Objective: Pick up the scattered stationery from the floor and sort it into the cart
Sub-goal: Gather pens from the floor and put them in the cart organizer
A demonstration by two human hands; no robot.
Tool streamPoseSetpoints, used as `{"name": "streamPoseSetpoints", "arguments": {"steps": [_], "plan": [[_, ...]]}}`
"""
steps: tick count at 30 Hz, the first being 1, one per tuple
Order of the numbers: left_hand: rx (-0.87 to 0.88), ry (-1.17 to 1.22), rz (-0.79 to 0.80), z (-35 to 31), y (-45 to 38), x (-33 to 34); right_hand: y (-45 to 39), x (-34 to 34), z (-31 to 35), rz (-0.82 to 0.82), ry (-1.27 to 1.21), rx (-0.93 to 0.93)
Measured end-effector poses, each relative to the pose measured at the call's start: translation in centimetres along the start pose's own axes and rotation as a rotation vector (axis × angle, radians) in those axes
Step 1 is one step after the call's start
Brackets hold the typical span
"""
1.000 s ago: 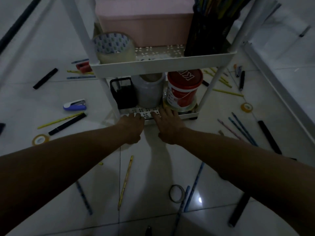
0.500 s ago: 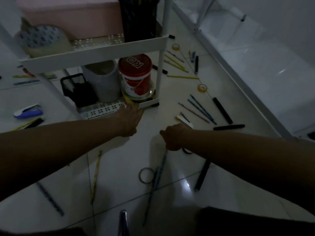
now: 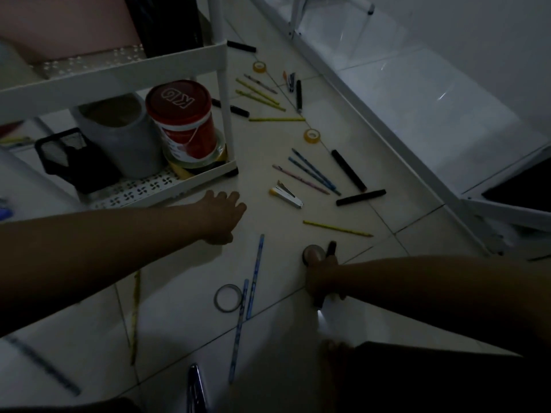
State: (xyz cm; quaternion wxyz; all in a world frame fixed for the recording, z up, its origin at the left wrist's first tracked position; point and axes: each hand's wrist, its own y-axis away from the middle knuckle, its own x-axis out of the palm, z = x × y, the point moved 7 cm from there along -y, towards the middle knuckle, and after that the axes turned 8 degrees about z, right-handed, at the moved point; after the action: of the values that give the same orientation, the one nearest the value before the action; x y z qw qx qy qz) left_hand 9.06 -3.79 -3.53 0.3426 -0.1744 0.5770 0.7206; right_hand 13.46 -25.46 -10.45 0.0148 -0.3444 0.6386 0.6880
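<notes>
On the glossy pale floor tiles point(image 3: 185, 281), the left hand point(image 3: 222, 214) is resting with fingers relaxed and spread, holding nothing, just beside the white perforated cart point(image 3: 167, 189). Farther right, the right hand point(image 3: 323, 278) is curling round a slim black marker point(image 3: 330, 248), its long axis running toward and away from the person, beside a dark tape roll point(image 3: 311, 252). Pencils and pens are lying scattered beyond in dim light.

L hand point(image 3: 222, 211) open, flat | R hand point(image 3: 323, 277) curled, gripping
</notes>
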Motion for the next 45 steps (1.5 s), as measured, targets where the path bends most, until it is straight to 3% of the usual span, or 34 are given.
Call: {"name": "streamPoseSetpoints", "arguments": {"steps": [10,17,21,24,28,32,35,37,42,45], "plan": [[-0.004,0.006,0.052,0.9,0.9,1.0,1.2,-4.0,1.7,-0.188,-0.182,-0.107],[-0.004,0.072,0.095,1.9,2.0,1.8,1.7,-7.6,5.5,-0.227,0.038,-0.168],[-0.013,0.128,0.116,2.6,2.4,2.6,2.9,-9.2,7.5,-0.505,-0.032,-0.164],[-0.012,0.258,0.101,3.5,2.7,3.0,3.4,-10.7,9.7,-0.656,-0.141,-0.266],[-0.036,0.575,0.054,5.0,2.5,4.0,2.9,-10.9,13.4,-0.499,-0.391,-0.495],[0.013,0.905,-0.181,6.7,3.4,3.2,3.4,-11.3,17.8,-0.278,-0.542,-0.663],[0.007,0.991,-0.349,8.3,4.8,2.5,4.1,-11.8,20.7,-0.192,-0.69,-0.808],[-0.076,0.991,-0.397,9.6,5.4,2.9,4.0,-11.9,22.1,-0.153,-0.733,-0.811],[-0.234,1.072,-0.484,12.3,6.7,4.9,3.9,-11.5,25.6,-0.049,-0.501,-0.748],[-0.277,1.055,-0.474,13.8,7.3,6.1,4.3,-10.6,26.5,-0.11,0.018,-0.744]]}}
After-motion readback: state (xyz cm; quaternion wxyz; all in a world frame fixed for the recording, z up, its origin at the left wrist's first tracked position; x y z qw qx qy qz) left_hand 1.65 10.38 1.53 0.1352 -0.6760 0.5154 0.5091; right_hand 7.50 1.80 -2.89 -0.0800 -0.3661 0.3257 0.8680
